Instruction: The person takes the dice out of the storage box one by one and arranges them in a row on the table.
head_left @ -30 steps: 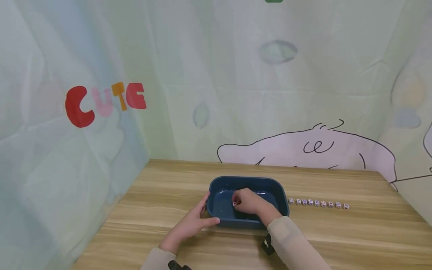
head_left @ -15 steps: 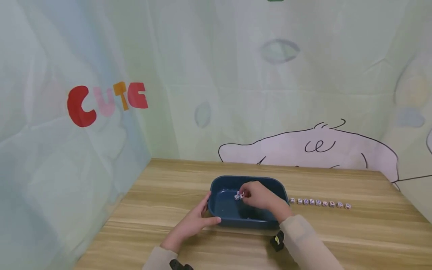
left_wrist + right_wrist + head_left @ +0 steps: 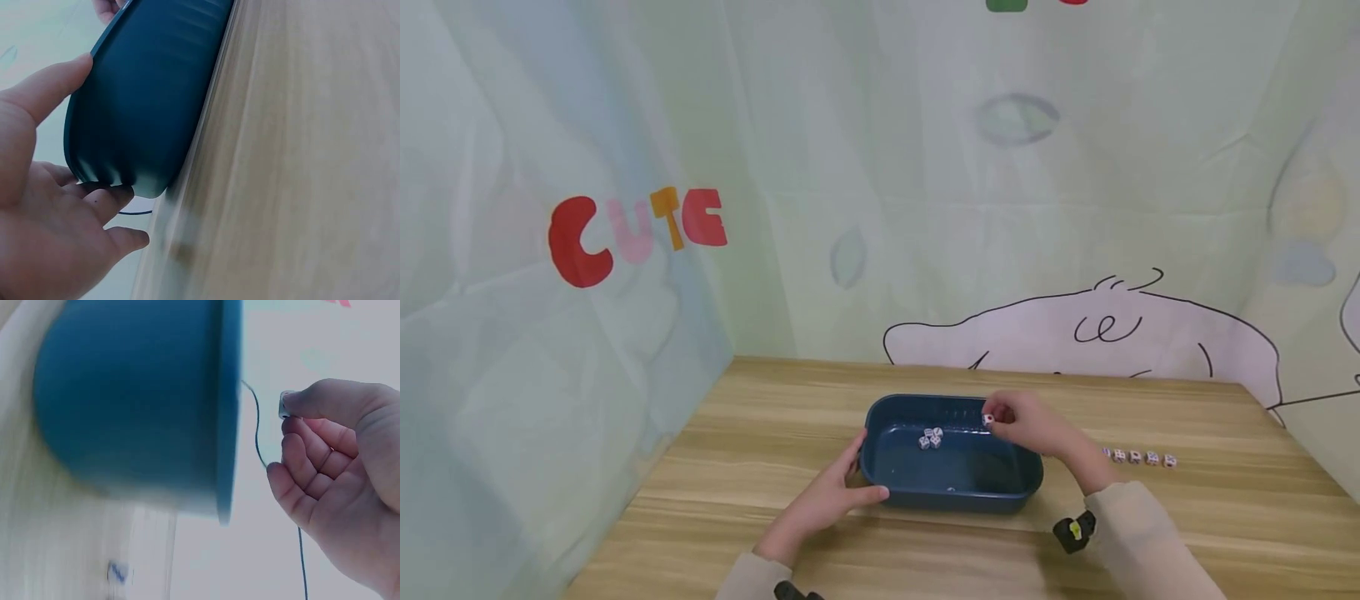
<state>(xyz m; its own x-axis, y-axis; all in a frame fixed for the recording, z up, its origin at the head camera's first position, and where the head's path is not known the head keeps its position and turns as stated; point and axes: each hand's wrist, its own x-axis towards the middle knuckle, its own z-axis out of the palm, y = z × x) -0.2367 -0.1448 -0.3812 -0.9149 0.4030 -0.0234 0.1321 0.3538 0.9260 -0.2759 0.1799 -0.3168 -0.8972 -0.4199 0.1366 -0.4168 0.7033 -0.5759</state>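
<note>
A dark blue rectangular box (image 3: 951, 502) with rounded corners stands on the wooden table. My left hand (image 3: 831, 500) holds its left end, the thumb at the front rim and the fingers around the side; the left wrist view shows the box (image 3: 144, 87) between that thumb and those fingers. With thumb and fingertips my right hand (image 3: 1033, 427) pinches a small white die (image 3: 988, 419) over the box's right end, higher than the rim in the right wrist view. Several dice (image 3: 930, 437) sit clustered on the box floor, left of its middle.
A row of dice (image 3: 1135, 457) runs along the table (image 3: 1187, 517) to the right of the box. Its left part is hidden behind my right hand and wrist. Behind the table hangs a printed cloth backdrop (image 3: 812, 167).
My right hand has risen from the box floor and moved right with a die in its fingers, uncovering the clustered dice. My left hand has stayed at the box's left end.
</note>
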